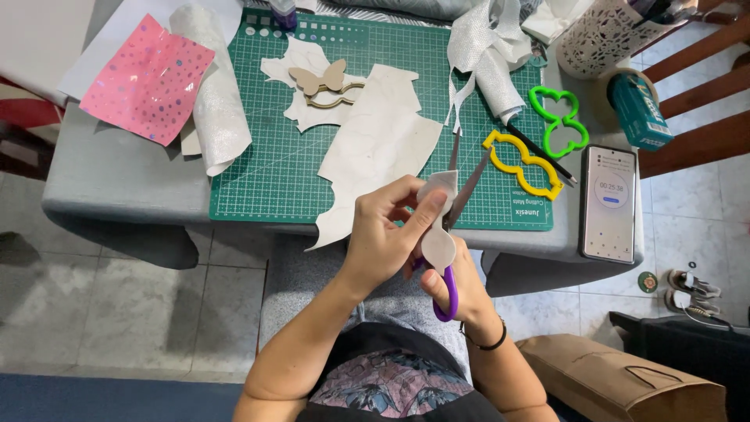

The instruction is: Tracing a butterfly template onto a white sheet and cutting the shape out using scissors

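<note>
Purple handles: that's where we start, our right hand [461,293] curled closed through the loops of the scissors [455,234], blades parted and pointing up and away from us.
Left hand: our left hand [388,234] is pinched shut, thumb on top and fingers beneath, on a small pale cut-out piece [437,223] with a waisted, bow-like outline.
Where the piece sits: held in the air just off the near edge of the table, above our lap, its upper end lying between the open blades.
Doing this cut well: we judge it best to turn the piece with the left hand and let the scissors stay put, short bites round the curve, thumb kept back from the blade line (it is close right now).
Just beyond: the large off-white sheet [383,152] with a scalloped edge, overhanging the green cutting mat [266,180].
Further up the mat: two brown bow-shaped templates [324,82] stacked on pale offcuts.
To the right: a yellow stencil frame [522,162], a green one [559,121], a black pencil [547,160] lying between them and partly under the yellow one.
Right edge: a phone [608,203] with its screen lit, flat on the grey table [117,180].
Far left: a pink spotted sheet [147,78] beside glittery silver fabric [215,109].
</note>
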